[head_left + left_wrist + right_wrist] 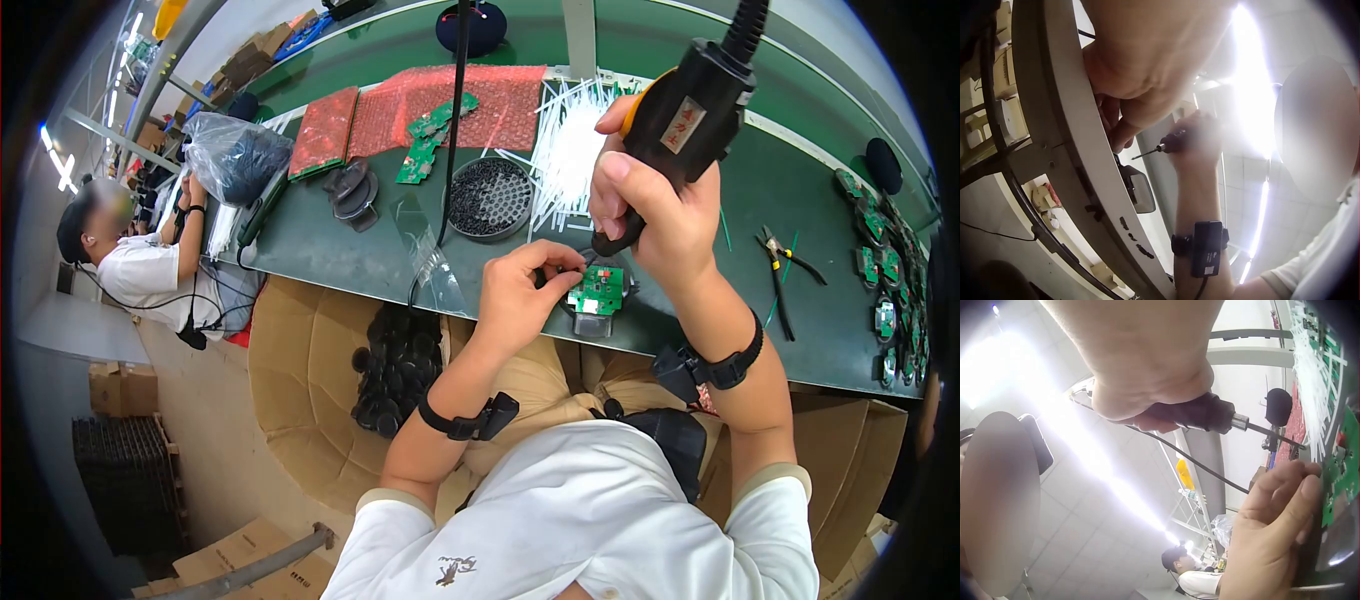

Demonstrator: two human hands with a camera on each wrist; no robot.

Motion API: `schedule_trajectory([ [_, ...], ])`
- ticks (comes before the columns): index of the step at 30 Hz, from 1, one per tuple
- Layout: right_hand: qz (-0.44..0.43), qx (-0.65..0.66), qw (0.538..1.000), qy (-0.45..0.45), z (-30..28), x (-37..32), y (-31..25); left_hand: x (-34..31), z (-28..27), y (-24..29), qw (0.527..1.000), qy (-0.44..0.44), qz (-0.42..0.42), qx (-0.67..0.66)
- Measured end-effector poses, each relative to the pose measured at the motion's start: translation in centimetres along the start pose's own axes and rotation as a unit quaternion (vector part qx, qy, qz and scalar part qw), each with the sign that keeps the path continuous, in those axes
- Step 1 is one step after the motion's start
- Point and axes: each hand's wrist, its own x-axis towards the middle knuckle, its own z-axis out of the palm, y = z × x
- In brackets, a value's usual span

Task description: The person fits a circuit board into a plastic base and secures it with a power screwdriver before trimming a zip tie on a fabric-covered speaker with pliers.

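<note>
My right hand (655,195) grips a black electric screwdriver (690,115), its cable rising at the top. In the right wrist view, its thin metal bit (1272,435) points at the fingertips of my left hand (1272,537). The left hand's thumb and fingers are curled together at the left edge of a green circuit board (600,290). Something small and dark (545,274) shows between them, mostly hidden; I cannot tell its kind. A clear, dark-edged housing (593,325) sticks out from under the board at the bench's front edge.
Behind the hands stand a round dish (490,198) of small black parts and a pile of white strips (572,150). Red bubble wrap (430,95) lies farther back. Pliers (780,280) and several board assemblies (885,275) are at right. Another person (140,250) sits at left.
</note>
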Motion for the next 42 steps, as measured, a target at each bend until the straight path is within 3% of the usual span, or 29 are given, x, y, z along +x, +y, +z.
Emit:
schedule_trajectory([
  [11, 0.004, -0.029, 1.000, -0.002, 0.7, -0.5, 0.2, 0.0, 0.2, -0.4, 0.996, 0.014, 0.007, -0.089],
  [42, -0.035, -0.120, 0.992, -0.009, 0.9, -0.8, 1.8, 0.2, -0.3, 0.3, 0.999, -0.019, 0.025, 0.005],
])
